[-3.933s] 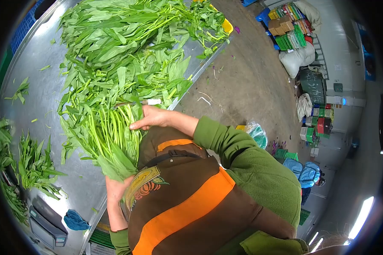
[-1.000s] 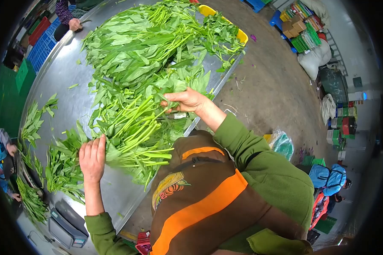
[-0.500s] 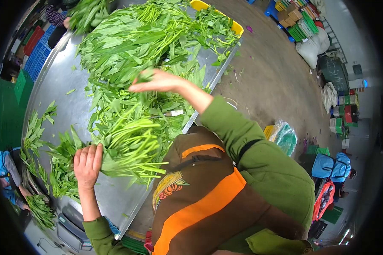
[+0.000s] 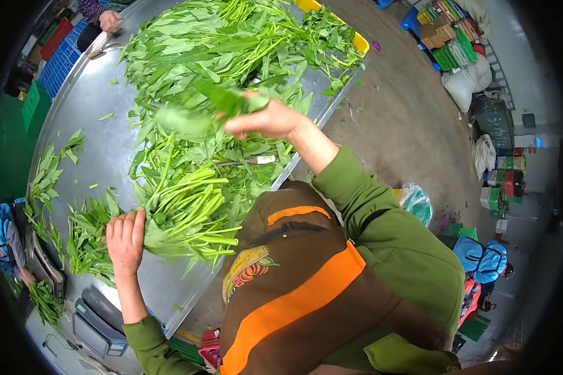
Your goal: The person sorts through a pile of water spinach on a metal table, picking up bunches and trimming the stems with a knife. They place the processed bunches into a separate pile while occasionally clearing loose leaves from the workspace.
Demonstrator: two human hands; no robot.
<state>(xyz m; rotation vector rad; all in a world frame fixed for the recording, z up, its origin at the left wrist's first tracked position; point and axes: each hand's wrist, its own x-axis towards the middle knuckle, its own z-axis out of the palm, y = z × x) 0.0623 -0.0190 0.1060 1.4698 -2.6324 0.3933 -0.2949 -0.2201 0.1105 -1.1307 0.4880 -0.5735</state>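
Observation:
My left hand (image 4: 126,240) lies flat on a bundle of green leafy stalks (image 4: 184,215) near the front edge of the steel table (image 4: 100,112), cut stem ends pointing toward me. My right hand (image 4: 266,120) is raised above the table and grips a few leafy stalks (image 4: 197,112) pulled from the big pile of greens (image 4: 213,50) that covers the far half of the table. A knife with a pale handle (image 4: 256,160) lies among the leaves below my right hand.
Smaller sorted bunches (image 4: 84,237) lie left of my left hand. A scale (image 4: 97,325) sits at the near left corner. Another person's hand (image 4: 109,20) works at the table's far side, and a further person (image 4: 6,240) stands at left. Crates and sacks (image 4: 456,50) line the floor at right.
My right hand reached into the pile and has come up holding a few stalks. My left hand has stayed on the bundle, which shifted slightly toward me.

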